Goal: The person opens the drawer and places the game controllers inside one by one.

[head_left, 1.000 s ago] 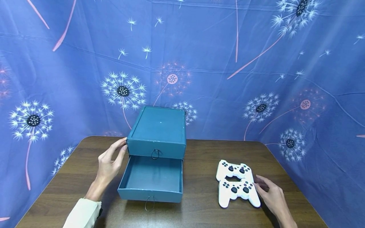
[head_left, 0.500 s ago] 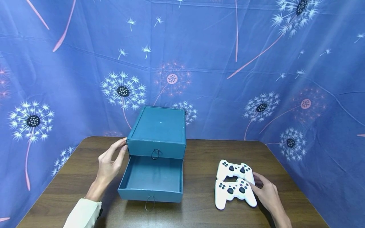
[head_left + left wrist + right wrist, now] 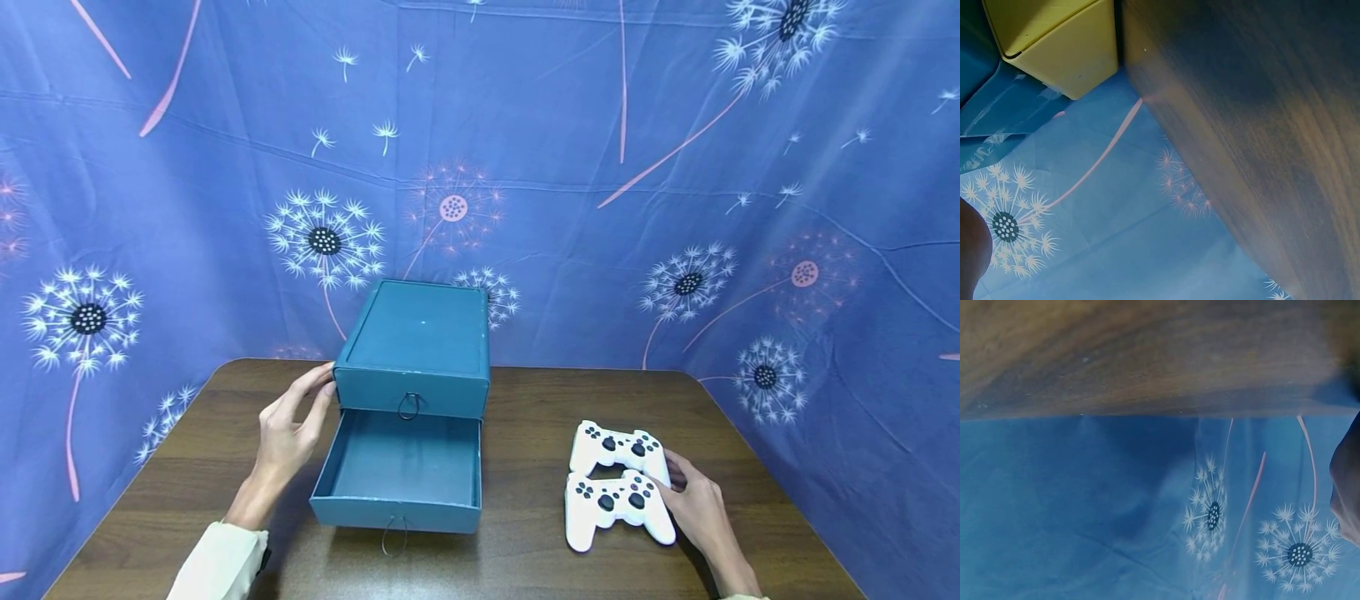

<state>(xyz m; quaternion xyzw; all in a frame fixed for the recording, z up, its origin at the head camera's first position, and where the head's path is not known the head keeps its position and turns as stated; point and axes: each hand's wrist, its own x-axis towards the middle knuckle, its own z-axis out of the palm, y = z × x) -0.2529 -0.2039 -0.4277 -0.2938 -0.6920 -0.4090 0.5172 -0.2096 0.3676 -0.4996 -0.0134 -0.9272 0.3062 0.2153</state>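
Note:
In the head view a teal drawer box [image 3: 420, 325] stands left of centre on the table. Its lower drawer [image 3: 405, 458] is pulled out, with bare floor showing; the upper one is closed. My left hand [image 3: 287, 433] touches the box's left side with extended fingers and thumb. Two white game controllers [image 3: 618, 450] lie at the right, the near one [image 3: 618, 510] against the far one. My right hand [image 3: 697, 504] touches their right side, thumb by the near controller and fingers beside the far one. The fingertips are partly hidden.
The brown wooden table [image 3: 525, 483] ends at a blue dandelion-print cloth [image 3: 555, 250] behind and at the sides. Wire loop pulls [image 3: 408, 406] hang on the drawer fronts. A yellow box-like part [image 3: 1066, 56] shows beside teal panels in the left wrist view.
My right hand has moved left, and the near controller has shifted slightly left with it. The far controller has barely moved. My left hand and the drawer box are unchanged.

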